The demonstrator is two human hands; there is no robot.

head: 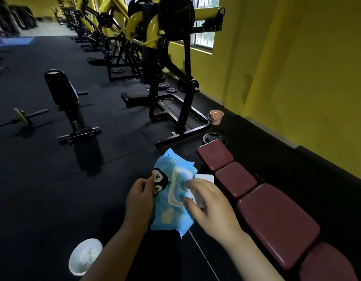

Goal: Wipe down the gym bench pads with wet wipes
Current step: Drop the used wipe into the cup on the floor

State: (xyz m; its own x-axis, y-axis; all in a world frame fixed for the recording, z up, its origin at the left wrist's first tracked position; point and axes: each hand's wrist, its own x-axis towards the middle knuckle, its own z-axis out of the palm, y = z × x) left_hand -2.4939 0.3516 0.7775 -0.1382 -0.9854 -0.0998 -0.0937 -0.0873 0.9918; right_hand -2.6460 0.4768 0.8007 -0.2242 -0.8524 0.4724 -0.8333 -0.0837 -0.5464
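Holding the wipes pack (171, 191) clenched in the left hand (138, 203), the right hand (208, 203) pinches at its opened flap; maroon bench pads (275, 222) run near-to-far, just right.

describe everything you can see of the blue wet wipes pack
The wet wipes pack is a soft blue plastic pouch printed with a cartoon penguin face and pale shapes. A white framed dispensing opening sits on its front, with the white lid flipped open toward the maroon bench. It is held in the air, tilted, above the dark floor. The left hand grips its left edge; the right hand has its fingers at the opening.
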